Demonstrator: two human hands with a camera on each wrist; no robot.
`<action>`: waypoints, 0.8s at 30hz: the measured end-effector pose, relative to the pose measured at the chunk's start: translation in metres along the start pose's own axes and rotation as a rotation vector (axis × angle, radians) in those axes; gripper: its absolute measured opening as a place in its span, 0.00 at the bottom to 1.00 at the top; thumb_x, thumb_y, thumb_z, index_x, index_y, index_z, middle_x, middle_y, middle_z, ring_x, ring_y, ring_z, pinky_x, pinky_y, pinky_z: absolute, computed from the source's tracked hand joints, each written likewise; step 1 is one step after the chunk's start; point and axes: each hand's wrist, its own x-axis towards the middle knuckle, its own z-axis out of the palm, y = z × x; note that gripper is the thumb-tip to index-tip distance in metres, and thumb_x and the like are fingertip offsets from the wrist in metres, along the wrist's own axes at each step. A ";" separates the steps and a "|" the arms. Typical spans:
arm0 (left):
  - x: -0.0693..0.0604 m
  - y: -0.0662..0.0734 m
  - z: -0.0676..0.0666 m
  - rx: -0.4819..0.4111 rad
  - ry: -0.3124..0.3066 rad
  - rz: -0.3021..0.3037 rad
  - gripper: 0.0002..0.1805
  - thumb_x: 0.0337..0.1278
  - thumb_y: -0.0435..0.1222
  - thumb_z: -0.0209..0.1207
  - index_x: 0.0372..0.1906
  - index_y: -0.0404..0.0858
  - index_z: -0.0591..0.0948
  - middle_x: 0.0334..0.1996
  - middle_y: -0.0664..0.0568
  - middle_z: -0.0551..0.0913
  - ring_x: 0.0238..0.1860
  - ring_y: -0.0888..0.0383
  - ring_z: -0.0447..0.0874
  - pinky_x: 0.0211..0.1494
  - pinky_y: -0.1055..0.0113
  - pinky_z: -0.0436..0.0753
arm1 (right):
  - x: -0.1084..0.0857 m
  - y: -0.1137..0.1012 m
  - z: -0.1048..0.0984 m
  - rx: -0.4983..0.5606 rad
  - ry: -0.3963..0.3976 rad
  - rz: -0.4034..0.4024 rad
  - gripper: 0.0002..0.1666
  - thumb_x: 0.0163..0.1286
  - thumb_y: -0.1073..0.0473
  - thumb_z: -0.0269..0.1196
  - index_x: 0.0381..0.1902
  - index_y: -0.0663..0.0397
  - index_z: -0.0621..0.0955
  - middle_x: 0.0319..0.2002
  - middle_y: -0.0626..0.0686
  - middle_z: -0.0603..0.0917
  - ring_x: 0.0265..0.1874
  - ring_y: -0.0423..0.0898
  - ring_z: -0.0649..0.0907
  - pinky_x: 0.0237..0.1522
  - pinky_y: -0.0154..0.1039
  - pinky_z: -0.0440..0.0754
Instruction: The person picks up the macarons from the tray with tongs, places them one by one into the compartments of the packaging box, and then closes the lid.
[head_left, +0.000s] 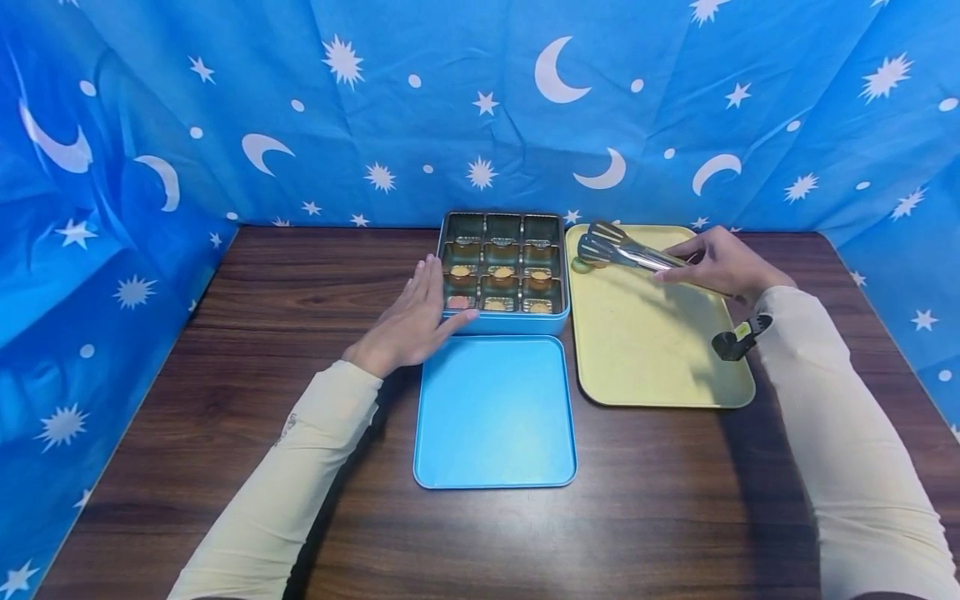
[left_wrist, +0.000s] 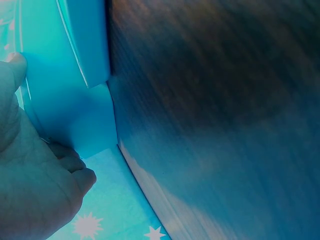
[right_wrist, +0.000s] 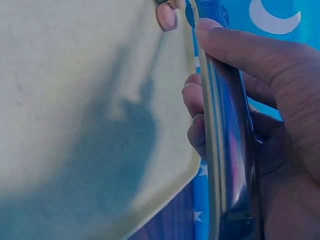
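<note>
Straight fingers of my left hand [head_left: 408, 321] [left_wrist: 37, 167] rest along the left side of the blue tin [head_left: 513, 324] [left_wrist: 65, 100], with the thumb across its front corner. Black dividers form compartments in the tin; yellowish pieces [head_left: 495, 305] and a pink piece [head_left: 461, 302] lie in the front two rows, while the back row holds none. My right hand [head_left: 723, 267] [right_wrist: 295, 115] grips metal tongs [head_left: 637, 256] [right_wrist: 232, 145], their heads slightly apart above the yellow tray's [head_left: 645, 342] [right_wrist: 75, 65] back left corner. Beneath them lie a green piece [head_left: 580, 266] and a pink-orange one [right_wrist: 167, 16].
A flat blue lid [head_left: 495, 412] lies in front of the tin on the dark wooden table [head_left: 300, 283]. Blue cloth with moons and stars [head_left: 450, 100] hangs behind and at both sides. The tray stands close against the tin's right side.
</note>
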 end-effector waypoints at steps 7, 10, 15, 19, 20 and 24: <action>-0.001 0.000 0.000 -0.007 0.006 0.003 0.55 0.73 0.65 0.41 0.79 0.31 0.31 0.80 0.38 0.27 0.80 0.46 0.24 0.80 0.53 0.37 | 0.003 0.004 0.004 -0.023 -0.017 0.000 0.38 0.63 0.45 0.74 0.64 0.62 0.80 0.54 0.65 0.84 0.24 0.44 0.66 0.31 0.39 0.68; -0.001 0.000 0.000 -0.007 0.001 0.002 0.55 0.73 0.66 0.40 0.79 0.31 0.30 0.80 0.39 0.26 0.80 0.46 0.23 0.80 0.53 0.36 | 0.004 0.005 0.005 -0.021 -0.021 0.001 0.39 0.62 0.44 0.74 0.64 0.62 0.80 0.62 0.65 0.80 0.28 0.46 0.68 0.34 0.38 0.69; -0.001 -0.001 0.000 0.004 0.001 0.004 0.55 0.73 0.66 0.39 0.79 0.32 0.29 0.80 0.39 0.26 0.80 0.45 0.24 0.80 0.53 0.36 | 0.005 0.007 0.007 -0.016 -0.015 -0.009 0.38 0.63 0.45 0.74 0.63 0.63 0.81 0.60 0.65 0.81 0.22 0.44 0.62 0.30 0.38 0.68; -0.001 -0.001 0.000 0.003 0.001 0.002 0.55 0.73 0.67 0.39 0.79 0.31 0.29 0.80 0.39 0.26 0.80 0.45 0.24 0.80 0.53 0.37 | 0.005 0.008 0.008 -0.017 -0.012 -0.016 0.37 0.63 0.46 0.74 0.62 0.64 0.81 0.59 0.65 0.82 0.20 0.43 0.61 0.28 0.38 0.67; -0.001 -0.001 0.000 0.003 0.001 0.001 0.55 0.73 0.67 0.39 0.79 0.31 0.29 0.80 0.39 0.26 0.80 0.45 0.24 0.80 0.53 0.37 | 0.005 0.008 0.008 -0.018 -0.010 -0.019 0.36 0.63 0.46 0.74 0.62 0.64 0.81 0.59 0.65 0.82 0.20 0.42 0.60 0.27 0.38 0.66; -0.001 -0.001 0.000 0.000 -0.002 -0.002 0.55 0.73 0.67 0.39 0.79 0.32 0.29 0.80 0.41 0.25 0.80 0.47 0.23 0.80 0.53 0.36 | 0.005 0.009 0.008 -0.011 -0.007 -0.017 0.36 0.63 0.47 0.74 0.62 0.64 0.81 0.57 0.65 0.82 0.18 0.41 0.58 0.25 0.39 0.65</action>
